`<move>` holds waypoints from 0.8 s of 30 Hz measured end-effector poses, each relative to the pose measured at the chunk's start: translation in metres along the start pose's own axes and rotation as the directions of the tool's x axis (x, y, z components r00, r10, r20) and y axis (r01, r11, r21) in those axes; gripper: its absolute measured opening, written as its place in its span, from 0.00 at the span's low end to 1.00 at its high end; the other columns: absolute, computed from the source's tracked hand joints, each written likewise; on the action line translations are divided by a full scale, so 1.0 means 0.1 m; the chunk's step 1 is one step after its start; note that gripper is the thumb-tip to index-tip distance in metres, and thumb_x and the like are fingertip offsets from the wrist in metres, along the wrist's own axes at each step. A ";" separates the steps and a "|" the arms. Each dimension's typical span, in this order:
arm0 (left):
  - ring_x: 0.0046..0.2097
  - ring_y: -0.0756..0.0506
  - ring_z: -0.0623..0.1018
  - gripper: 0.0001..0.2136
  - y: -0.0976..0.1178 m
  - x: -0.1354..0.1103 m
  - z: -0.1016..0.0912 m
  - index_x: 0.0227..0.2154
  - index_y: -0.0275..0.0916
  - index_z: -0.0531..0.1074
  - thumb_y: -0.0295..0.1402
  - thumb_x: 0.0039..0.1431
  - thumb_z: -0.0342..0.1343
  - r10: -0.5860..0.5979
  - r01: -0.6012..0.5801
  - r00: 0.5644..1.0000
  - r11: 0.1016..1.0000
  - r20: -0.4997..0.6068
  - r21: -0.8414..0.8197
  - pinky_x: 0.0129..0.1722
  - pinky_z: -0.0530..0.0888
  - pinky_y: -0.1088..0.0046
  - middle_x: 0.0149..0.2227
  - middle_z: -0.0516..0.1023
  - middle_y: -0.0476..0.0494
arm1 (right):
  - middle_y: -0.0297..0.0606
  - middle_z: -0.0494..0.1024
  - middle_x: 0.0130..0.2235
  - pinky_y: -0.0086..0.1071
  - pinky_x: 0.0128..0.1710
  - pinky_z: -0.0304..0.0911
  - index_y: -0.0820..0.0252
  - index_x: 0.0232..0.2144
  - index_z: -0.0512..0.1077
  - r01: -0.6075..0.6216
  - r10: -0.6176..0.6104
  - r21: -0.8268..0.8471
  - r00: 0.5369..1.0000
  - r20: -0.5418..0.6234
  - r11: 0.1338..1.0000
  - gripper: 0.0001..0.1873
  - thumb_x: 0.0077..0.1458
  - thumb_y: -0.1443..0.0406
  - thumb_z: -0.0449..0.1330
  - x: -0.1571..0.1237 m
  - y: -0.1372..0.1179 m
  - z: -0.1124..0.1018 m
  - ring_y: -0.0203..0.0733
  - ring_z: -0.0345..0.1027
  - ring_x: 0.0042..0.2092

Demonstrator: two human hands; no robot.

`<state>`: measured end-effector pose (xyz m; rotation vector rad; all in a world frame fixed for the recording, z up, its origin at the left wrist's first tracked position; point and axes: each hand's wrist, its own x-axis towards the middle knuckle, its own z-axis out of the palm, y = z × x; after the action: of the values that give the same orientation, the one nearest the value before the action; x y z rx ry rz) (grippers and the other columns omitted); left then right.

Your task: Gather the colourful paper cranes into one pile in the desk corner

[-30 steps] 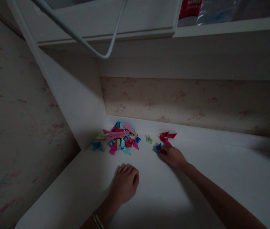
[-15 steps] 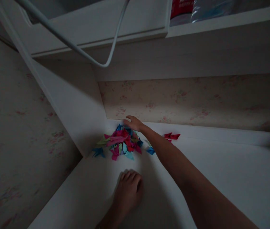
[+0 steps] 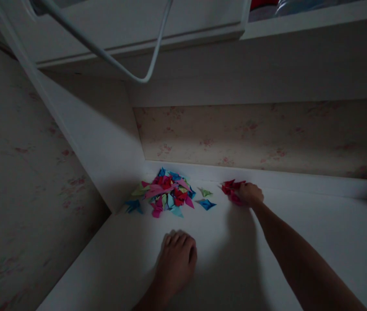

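A heap of small folded paper pieces (image 3: 167, 193) in pink, red, blue and green lies in the back left corner of the white desk (image 3: 316, 224). A single green piece (image 3: 205, 191) and a blue piece (image 3: 206, 204) lie just right of the heap. My right hand (image 3: 250, 193) reaches to the back of the desk, its fingers closed around a few red paper pieces (image 3: 230, 188). My left hand (image 3: 177, 257) rests on the desk in front of the heap, fingers curled under, holding nothing that I can see.
A white side panel (image 3: 105, 142) walls the desk on the left and flowered wallpaper (image 3: 251, 134) backs it. Overhead are a white shelf (image 3: 267, 52) and a pale bent tube (image 3: 131, 65). The room is dim.
My right hand has drawn back from the top of the heap and moved right to the red pieces, closing on them. The left hand has stayed put.
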<state>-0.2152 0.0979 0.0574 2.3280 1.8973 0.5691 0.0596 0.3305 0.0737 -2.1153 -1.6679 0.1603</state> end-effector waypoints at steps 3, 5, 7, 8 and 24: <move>0.45 0.42 0.70 0.07 0.00 0.00 -0.01 0.32 0.44 0.68 0.30 0.61 0.45 0.007 -0.007 1.000 1.000 0.002 0.004 0.51 0.60 0.59 0.38 0.74 0.47 | 0.53 0.74 0.44 0.45 0.45 0.64 0.68 0.45 0.71 -0.021 0.015 0.069 0.996 0.089 0.997 0.18 0.64 0.60 0.48 -0.04 -0.28 0.26 0.50 0.70 0.45; 0.44 0.43 0.70 0.07 0.00 0.00 -0.02 0.32 0.44 0.68 0.31 0.62 0.46 0.008 -0.008 1.000 1.000 0.005 0.006 0.51 0.61 0.59 0.38 0.74 0.48 | 0.42 0.73 0.46 0.43 0.44 0.66 0.63 0.47 0.68 0.038 -0.061 0.150 0.987 0.149 0.988 0.16 0.61 0.59 0.55 -0.07 -0.62 0.46 0.44 0.70 0.44; 0.44 0.43 0.70 0.07 0.00 0.00 -0.01 0.32 0.44 0.68 0.31 0.62 0.46 0.001 -0.001 1.000 1.000 0.007 0.009 0.51 0.61 0.60 0.37 0.74 0.49 | 0.41 0.72 0.46 0.41 0.42 0.68 0.62 0.47 0.68 0.113 -0.161 0.241 0.968 0.191 0.964 0.15 0.61 0.60 0.55 -0.12 -1.03 0.64 0.42 0.70 0.43; 0.44 0.43 0.70 0.07 0.00 0.00 -0.01 0.32 0.44 0.68 0.31 0.62 0.46 -0.003 0.003 1.000 1.000 0.008 0.011 0.51 0.61 0.60 0.37 0.74 0.49 | 0.41 0.72 0.46 0.40 0.42 0.68 0.62 0.47 0.68 0.150 -0.212 0.285 0.956 0.203 0.947 0.14 0.61 0.61 0.55 -0.16 -1.24 0.72 0.42 0.70 0.43; 0.51 0.39 0.70 0.08 -0.09 -0.02 0.09 0.39 0.44 0.71 0.33 0.61 0.47 -0.007 0.008 0.999 1.000 0.036 -0.021 0.56 0.57 0.53 0.44 0.75 0.46 | 0.43 0.67 0.56 0.47 0.59 0.43 0.56 0.51 0.69 0.872 -0.939 0.348 0.327 0.110 0.344 0.22 0.57 0.53 0.55 -1.21 -2.63 0.72 0.49 0.55 0.58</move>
<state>-0.2211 0.1000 0.0459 2.3013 1.8738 0.5398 -0.2338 0.2815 0.0942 -0.6819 -2.6209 0.2900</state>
